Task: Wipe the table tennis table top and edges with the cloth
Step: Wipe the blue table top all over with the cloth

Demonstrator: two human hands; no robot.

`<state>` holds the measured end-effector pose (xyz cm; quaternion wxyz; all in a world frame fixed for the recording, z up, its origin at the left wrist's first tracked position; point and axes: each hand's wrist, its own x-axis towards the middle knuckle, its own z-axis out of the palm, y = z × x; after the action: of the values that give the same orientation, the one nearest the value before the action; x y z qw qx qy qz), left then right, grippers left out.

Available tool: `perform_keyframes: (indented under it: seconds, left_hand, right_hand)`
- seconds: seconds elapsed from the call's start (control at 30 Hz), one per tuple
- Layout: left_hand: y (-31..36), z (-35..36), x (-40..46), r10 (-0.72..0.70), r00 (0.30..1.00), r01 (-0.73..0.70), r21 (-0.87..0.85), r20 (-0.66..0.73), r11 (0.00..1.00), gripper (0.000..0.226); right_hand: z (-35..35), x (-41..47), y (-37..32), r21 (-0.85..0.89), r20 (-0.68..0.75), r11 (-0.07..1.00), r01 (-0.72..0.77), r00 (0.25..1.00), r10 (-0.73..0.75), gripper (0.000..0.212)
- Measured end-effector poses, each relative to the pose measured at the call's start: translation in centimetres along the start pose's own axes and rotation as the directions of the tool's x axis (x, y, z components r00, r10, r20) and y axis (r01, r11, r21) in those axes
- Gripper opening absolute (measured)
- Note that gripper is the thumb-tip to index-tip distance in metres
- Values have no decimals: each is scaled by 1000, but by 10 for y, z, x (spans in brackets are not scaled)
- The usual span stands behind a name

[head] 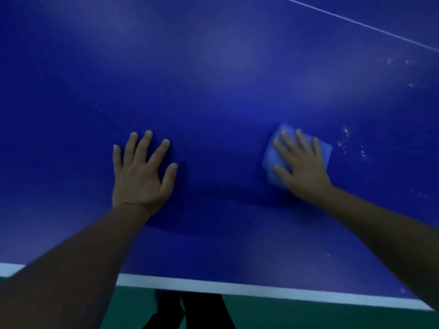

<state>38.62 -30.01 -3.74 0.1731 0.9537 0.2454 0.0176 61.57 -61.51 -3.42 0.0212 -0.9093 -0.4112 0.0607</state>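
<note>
At right of centre, the right hand (pixel 301 162) presses flat, fingers spread, on the cloth (pixel 324 150); pale specks (pixel 351 143), perhaps dust, lie just right. The left hand (pixel 142 169) rests open on the surface (pixel 213 79).

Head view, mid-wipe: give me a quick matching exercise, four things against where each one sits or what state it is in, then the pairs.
Things:
1. left hand
2. right hand
3. cloth
4. white specks

Places or states:
A. scattered on the table top just right of the cloth
B. flat on the bare blue surface, fingers spread
C. pressed flat under a palm
D. fingers straight, pressing on the light blue pad

Pairs: 1-B, 2-D, 3-C, 4-A
</note>
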Motion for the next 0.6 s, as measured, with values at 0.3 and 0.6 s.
perform_keyframes:
  seconds: [0.3, 0.6]
  left_hand:
    - [0, -10, -22, 65, 996, -63, -41, 69, 997, 74]
    - [37, 19, -131, 336, 932, -347, 62, 134, 936, 66]
  right_hand:
    - [27, -165, -85, -23, 24, 985, 172, 985, -172, 60]
    - [19, -113, -78, 108, -32, 793, -599, 795, 605, 70]
